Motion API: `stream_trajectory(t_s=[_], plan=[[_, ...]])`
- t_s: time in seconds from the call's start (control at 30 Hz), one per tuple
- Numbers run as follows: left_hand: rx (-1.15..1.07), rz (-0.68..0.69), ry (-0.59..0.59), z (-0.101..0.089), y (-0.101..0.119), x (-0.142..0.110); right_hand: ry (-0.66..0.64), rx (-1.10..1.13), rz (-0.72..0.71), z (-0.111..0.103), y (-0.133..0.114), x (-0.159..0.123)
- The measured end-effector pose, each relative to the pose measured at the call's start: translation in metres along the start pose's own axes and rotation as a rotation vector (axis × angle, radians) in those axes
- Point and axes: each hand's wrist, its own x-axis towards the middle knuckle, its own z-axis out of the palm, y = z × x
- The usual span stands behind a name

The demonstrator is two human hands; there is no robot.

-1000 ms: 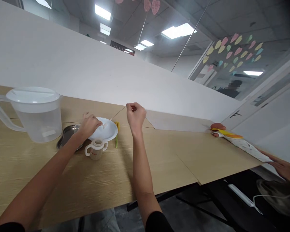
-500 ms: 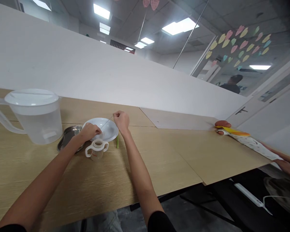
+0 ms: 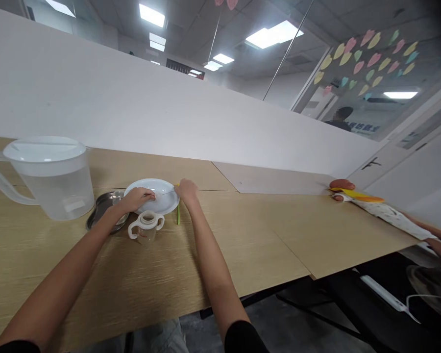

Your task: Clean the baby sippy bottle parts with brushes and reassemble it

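Over a white, round, shallow dish (image 3: 165, 206), a thin, pale, thread-like strand (image 3: 168, 192) runs to the right hand (image 3: 187, 191), its fingers pinching one end, probably light, limp and best held near its tips; the left hand's (image 3: 135, 199) grip I cannot tell.

The head view faces forward — table (image 3: 250, 235) below.
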Motion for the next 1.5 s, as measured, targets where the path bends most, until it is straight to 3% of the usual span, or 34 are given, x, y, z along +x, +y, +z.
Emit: stream_trajectory(t_s=[0.1, 0.2, 0.33, 0.47, 0.6, 0.8, 1.5], plan=[[-0.03, -0.018, 0.011, -0.008, 0.001, 0.002, 0.028, 0.018, -0.05, -0.011, -0.005, -0.008], [-0.081, -0.018, 0.105, -0.024, 0.011, 0.001, 0.107, 0.154, -0.24, -0.033, -0.015, -0.031], [-0.188, 0.014, 0.242, -0.05, 0.04, -0.009, 0.252, 0.365, -0.505, -0.063, -0.029, -0.078], [-0.19, 0.075, 0.266, -0.071, 0.075, -0.024, 0.322, 0.424, -0.622, -0.08, -0.034, -0.119], [-0.18, 0.096, 0.178, -0.081, 0.097, -0.037, 0.331, 0.364, -0.635, -0.088, -0.029, -0.141], [-0.164, 0.114, 0.008, -0.082, 0.101, -0.043, 0.222, 0.234, -0.615, -0.098, -0.023, -0.154], [-0.121, 0.146, -0.048, -0.081, 0.095, -0.044, 0.161, 0.098, -0.582, -0.097, -0.025, -0.156]])
